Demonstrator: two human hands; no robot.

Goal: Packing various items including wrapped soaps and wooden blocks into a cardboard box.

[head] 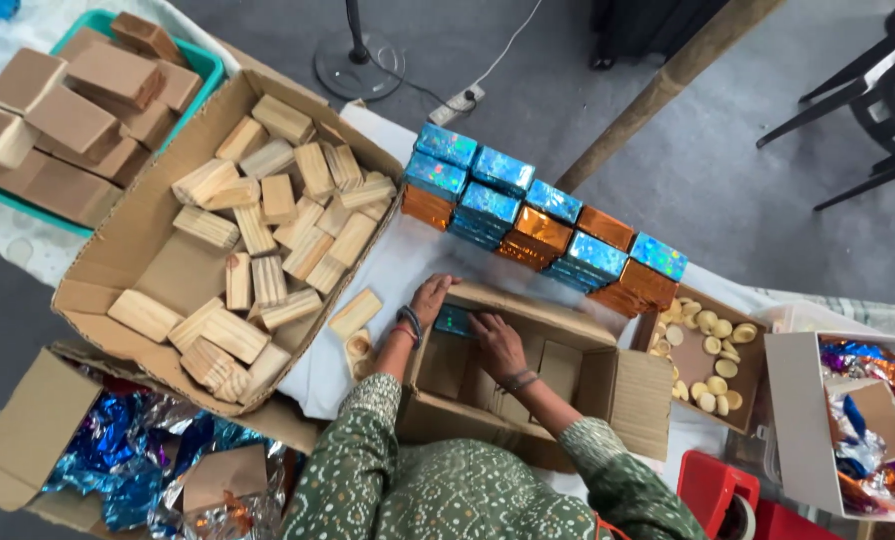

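Inside the open cardboard carton (608, 385) at the table's near edge, the right hand (496, 343) lies palm down with fingers spread on a blue foil-wrapped block (454, 320), pressing rather than gripping it. Across the block, the left hand (430, 300) rests on the carton's rim, fingers loosely extended; it seems to touch the block's edge, though the view is unclear. Beyond the carton stands a stepped stack of blue and orange foil-wrapped blocks (538, 225). To the left sits a large box of bare wooden blocks (258, 250), to the right a small box of pale round discs (713, 355).
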